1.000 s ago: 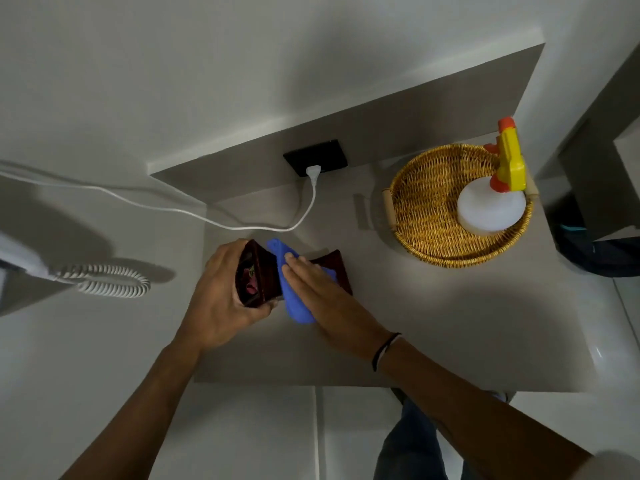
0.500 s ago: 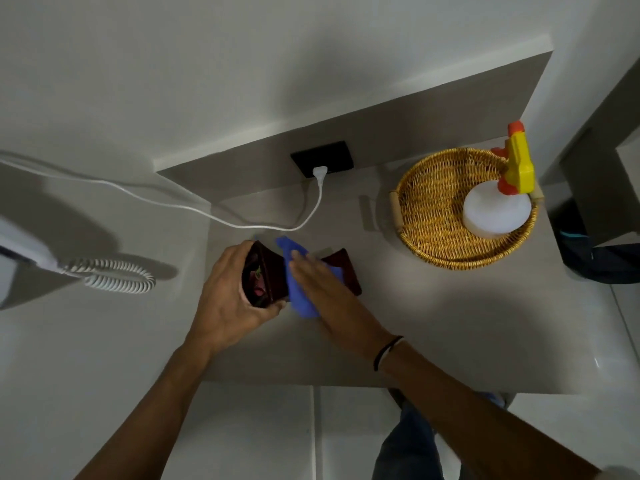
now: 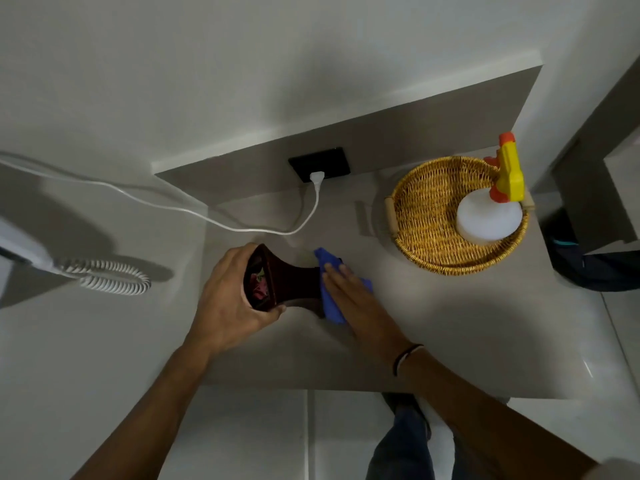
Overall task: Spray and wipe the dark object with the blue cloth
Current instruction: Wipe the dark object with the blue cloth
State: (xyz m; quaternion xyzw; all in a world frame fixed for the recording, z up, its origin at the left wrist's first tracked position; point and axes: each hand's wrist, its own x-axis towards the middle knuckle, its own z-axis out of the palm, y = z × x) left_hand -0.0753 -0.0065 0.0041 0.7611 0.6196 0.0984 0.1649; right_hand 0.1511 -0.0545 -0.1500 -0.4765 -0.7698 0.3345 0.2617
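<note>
A dark brown, flared object (image 3: pixel 287 282) lies tipped on the grey counter (image 3: pixel 433 323), its open end facing left with something pink inside. My left hand (image 3: pixel 228 299) grips that open end. My right hand (image 3: pixel 356 299) presses the blue cloth (image 3: pixel 329 289) flat against the object's right end, which the cloth hides. A white spray bottle (image 3: pixel 488 216) with a yellow and orange trigger head stands in a round wicker basket (image 3: pixel 429 216) at the right.
A white cable (image 3: pixel 242 226) runs from a black wall socket (image 3: pixel 320 164) across the counter's back left. A coiled white cord (image 3: pixel 107 278) hangs at the far left. A dark bag (image 3: pixel 595 268) sits on the floor beyond the counter's right edge.
My right hand has slid the blue cloth rightward along the dark object, from its middle to its right end. More of the object's dark body now shows.
</note>
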